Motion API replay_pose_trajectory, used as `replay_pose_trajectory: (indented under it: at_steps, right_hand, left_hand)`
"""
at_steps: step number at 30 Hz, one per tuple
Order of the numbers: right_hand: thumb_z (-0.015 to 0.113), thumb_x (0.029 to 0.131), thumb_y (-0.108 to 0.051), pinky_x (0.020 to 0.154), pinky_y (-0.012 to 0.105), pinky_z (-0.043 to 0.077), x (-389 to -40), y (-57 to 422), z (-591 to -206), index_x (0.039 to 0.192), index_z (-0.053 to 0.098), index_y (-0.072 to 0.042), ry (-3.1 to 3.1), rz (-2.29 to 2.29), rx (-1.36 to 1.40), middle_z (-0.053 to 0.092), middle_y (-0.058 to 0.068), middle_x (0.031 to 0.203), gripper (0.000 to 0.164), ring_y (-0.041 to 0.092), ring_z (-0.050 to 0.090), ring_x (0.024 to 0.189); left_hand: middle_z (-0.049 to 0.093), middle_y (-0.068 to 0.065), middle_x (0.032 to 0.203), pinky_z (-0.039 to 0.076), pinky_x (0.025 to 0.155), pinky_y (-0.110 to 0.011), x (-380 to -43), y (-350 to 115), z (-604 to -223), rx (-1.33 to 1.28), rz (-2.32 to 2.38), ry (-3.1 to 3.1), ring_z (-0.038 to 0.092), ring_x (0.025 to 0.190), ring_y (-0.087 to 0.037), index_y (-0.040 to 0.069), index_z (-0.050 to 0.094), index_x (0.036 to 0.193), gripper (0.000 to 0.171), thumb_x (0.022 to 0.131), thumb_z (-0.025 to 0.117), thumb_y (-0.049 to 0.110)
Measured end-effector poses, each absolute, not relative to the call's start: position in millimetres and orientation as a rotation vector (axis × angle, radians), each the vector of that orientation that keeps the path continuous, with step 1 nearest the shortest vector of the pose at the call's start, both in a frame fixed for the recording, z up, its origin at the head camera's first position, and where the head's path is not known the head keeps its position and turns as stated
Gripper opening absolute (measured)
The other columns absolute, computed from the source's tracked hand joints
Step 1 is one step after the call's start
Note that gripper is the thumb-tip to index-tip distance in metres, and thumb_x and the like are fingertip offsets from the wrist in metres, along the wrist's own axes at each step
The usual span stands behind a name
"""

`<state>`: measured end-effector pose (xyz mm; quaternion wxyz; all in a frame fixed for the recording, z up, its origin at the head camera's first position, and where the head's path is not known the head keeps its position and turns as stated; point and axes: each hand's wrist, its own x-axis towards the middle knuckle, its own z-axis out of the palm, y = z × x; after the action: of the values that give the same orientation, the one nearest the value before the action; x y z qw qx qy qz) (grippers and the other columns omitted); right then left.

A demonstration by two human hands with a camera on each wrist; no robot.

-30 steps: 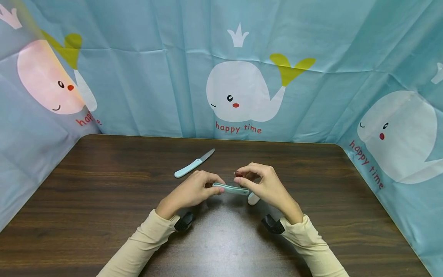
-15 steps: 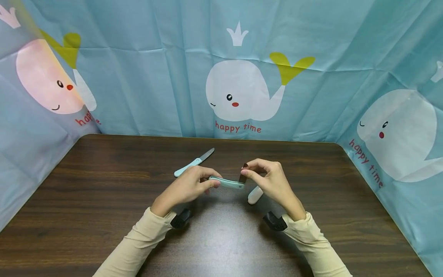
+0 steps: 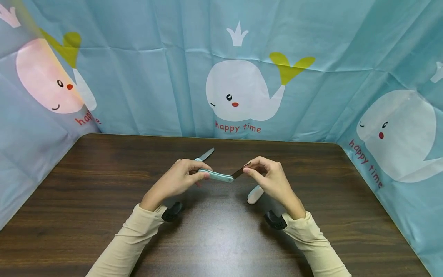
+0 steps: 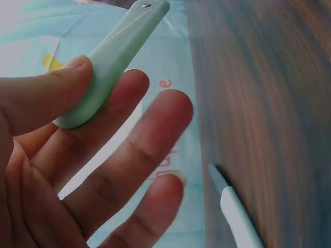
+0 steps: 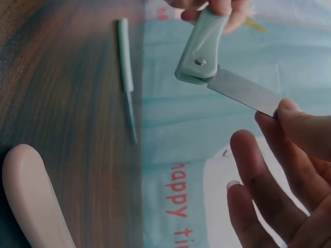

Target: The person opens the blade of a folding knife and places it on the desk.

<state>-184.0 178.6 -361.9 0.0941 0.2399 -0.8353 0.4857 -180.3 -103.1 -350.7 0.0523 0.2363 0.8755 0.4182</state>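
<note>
My left hand [image 3: 176, 181] grips the pale green handle of a folding knife [image 3: 218, 176] between thumb and fingers, above the table. At the handle's far end, past the rivet, the blade [image 5: 243, 92] stands partly unfolded at an angle. My right hand [image 3: 271, 179] pinches the blade near its tip with thumb and forefinger, the other fingers held apart from it. Behind my left hand lies a second, light blue knife [image 5: 125, 57] with its blade out; the hand covers most of its handle in the head view.
A pale pinkish-white handle [image 3: 255, 194] lies on the dark wooden table [image 3: 86, 184] below my right hand, its far end hidden by the hand. Behind the table hangs a blue curtain [image 3: 155, 84] printed with whales.
The blade has swung out of the green handle toward the right, pinched by my right hand. My left hand has moved left and slightly away with the handle, now overlapping the light blue knife.
</note>
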Motion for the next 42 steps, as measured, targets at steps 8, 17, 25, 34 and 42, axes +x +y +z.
replay_pose_trajectory:
  at_steps: [8,17,25,34,42]
  right_hand:
    - [0.075,0.089,-0.015,0.064,0.023,0.051,-179,173,-363,0.099,0.074,-0.014,-2.617,1.361,0.71,0.076,0.0,0.087,0.01,0.013,0.07,0.07]
    - [0.077,0.085,-0.012,0.059,0.022,0.049,-180,170,-366,0.095,0.077,-0.008,-2.583,1.288,0.769,0.076,-0.001,0.083,0.01,0.017,0.065,0.064]
    - [0.079,0.084,-0.011,0.058,0.027,0.051,-180,171,-365,0.094,0.077,-0.008,-2.549,1.328,0.79,0.077,0.001,0.082,0.011,0.008,0.065,0.064]
    - [0.078,0.084,-0.011,0.057,0.026,0.052,-178,169,-363,0.093,0.077,-0.009,-2.501,1.357,0.824,0.077,0.001,0.081,0.01,0.001,0.062,0.064]
    - [0.076,0.087,-0.01,0.059,0.025,0.051,-179,172,-362,0.093,0.075,-0.007,-2.497,1.361,0.842,0.075,0.005,0.08,0.008,0.0,0.062,0.065]
  left_hand:
    - [0.053,0.007,0.064,0.035,0.054,-0.022,-178,-105,-351,0.681,1.17,2.734,0.042,0.057,-0.008,0.018,0.076,0.102,0.011,0.093,0.07,0.02]
    - [0.053,0.007,0.066,0.036,0.056,-0.021,-179,-103,-354,0.752,1.123,2.681,0.042,0.059,-0.008,0.014,0.074,0.106,0.015,0.094,0.069,0.019]
    - [0.052,0.008,0.065,0.036,0.057,-0.021,-179,-97,-359,0.758,1.066,2.652,0.039,0.059,-0.005,0.014,0.075,0.108,0.017,0.093,0.069,0.022]
    - [0.067,-0.003,0.078,0.041,0.061,-0.021,-179,-95,-361,0.832,1.059,2.596,0.047,0.064,-0.005,0.009,0.074,0.107,0.017,0.095,0.066,0.018]
    - [0.068,-0.002,0.079,0.04,0.058,-0.02,-179,-98,-359,0.891,1.093,2.605,0.045,0.061,-0.004,0.014,0.074,0.106,0.014,0.097,0.065,0.02]
